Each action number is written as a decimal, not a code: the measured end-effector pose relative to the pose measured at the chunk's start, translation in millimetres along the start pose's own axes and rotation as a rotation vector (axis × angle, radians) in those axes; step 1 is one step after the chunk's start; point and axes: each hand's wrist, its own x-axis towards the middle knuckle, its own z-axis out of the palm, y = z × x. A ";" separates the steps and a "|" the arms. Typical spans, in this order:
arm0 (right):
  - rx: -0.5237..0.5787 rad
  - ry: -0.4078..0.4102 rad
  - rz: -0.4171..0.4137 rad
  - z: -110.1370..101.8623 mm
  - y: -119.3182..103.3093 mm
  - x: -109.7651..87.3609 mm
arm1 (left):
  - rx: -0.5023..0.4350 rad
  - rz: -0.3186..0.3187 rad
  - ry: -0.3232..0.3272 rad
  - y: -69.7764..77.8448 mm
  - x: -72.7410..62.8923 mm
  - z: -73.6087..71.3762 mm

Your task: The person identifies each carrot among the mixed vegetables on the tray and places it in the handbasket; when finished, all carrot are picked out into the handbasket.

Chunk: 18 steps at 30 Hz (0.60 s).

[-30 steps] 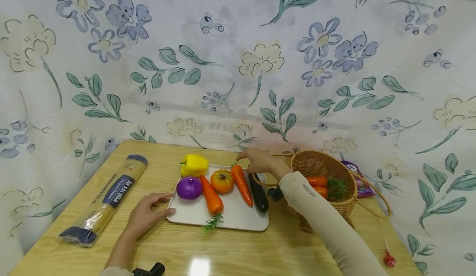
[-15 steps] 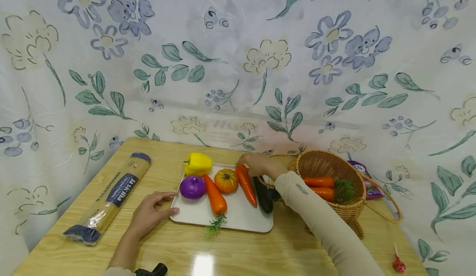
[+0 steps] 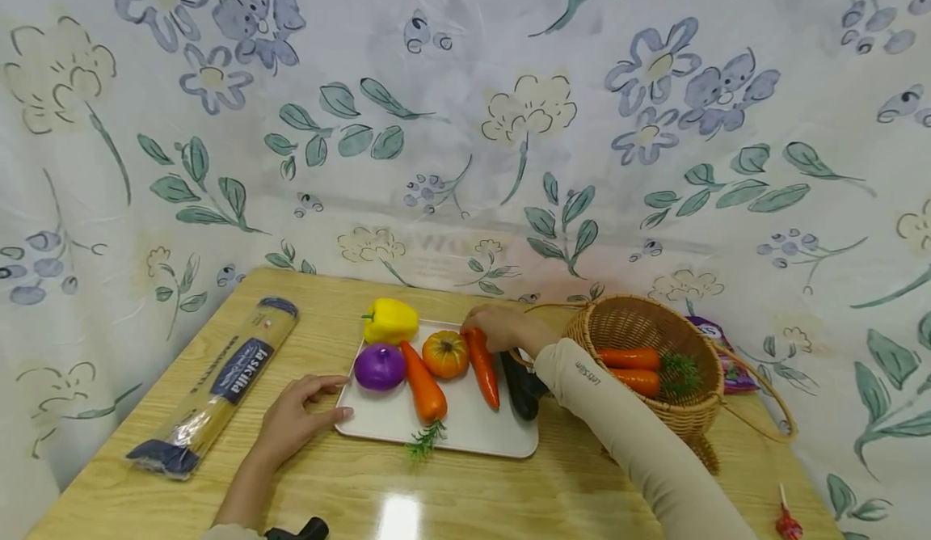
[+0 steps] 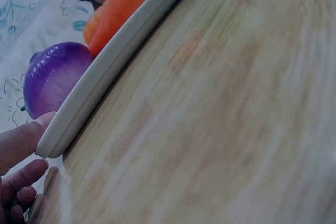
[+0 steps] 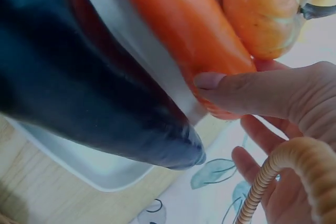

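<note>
My right hand [image 3: 502,328] pinches the upper end of a red chili pepper [image 3: 484,374], thumb on one side in the right wrist view and fingers on the other. The pepper lies on a white tray [image 3: 378,423]. To its right is a dark eggplant [image 3: 520,390], partly under the sleeve. My left hand [image 3: 294,419] holds the tray's left edge, its thumb [image 4: 21,142] over the rim and the other fingers lower. Also on the tray are a small orange pumpkin [image 3: 445,354], an orange carrot [image 3: 424,386], a purple onion [image 3: 379,367] and a yellow bell pepper [image 3: 391,321].
A wicker basket [image 3: 684,419] with orange carrots [image 3: 631,359] stands right of the tray; its handle [image 5: 302,156] passes close by my right hand. A spaghetti pack [image 3: 218,386] lies left. A purple packet [image 3: 735,366] sits behind the basket, a red lollipop [image 3: 788,524] at front right.
My right hand has come down from above the tray's far edge and taken hold of the chili pepper's upper end. My left hand stays on the tray. The head view has shifted slightly.
</note>
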 end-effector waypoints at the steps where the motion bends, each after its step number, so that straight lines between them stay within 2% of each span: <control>1: -0.006 -0.006 0.000 -0.1 -0.3 0.3 | -0.002 0.000 0.000 0.0 -0.1 -0.2; 13: -0.133 -0.050 0.015 5.6 -4.8 3.9 | -0.011 -0.012 -0.003 -0.8 0.3 0.4; 18: -0.137 -0.087 0.047 7.9 -5.7 5.8 | -0.015 -0.016 -0.006 -0.8 0.2 0.4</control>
